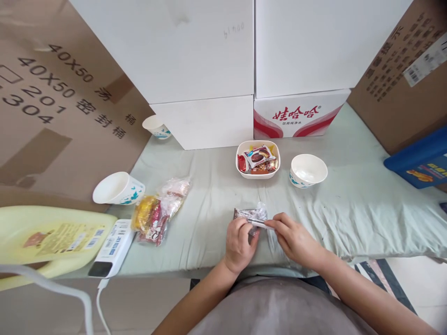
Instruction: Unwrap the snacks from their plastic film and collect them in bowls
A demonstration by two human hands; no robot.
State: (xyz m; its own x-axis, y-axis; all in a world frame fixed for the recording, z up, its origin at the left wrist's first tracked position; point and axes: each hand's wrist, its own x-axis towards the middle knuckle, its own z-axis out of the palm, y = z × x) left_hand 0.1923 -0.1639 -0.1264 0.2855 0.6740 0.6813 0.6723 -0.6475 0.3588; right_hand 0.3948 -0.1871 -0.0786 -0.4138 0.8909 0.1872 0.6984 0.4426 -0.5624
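My left hand (239,244) and my right hand (295,239) both grip a small snack packet (249,215) with a dark brown and clear crinkled wrapper, held just above the pale green cloth (349,209) near its front edge. The fingertips of both hands pinch the wrapper's right end. A white square dish (240,160) filled with several wrapped snacks stands beyond the hands. A white paper bowl (308,170) sits empty to the dish's right.
A clear bag of wrapped snacks (159,211) lies at the left, beside a white power bank (111,249) with a cable. Two more paper bowls (117,188) (156,126) stand at the left. White cartons (209,121) and brown cardboard boxes (394,79) wall the back.
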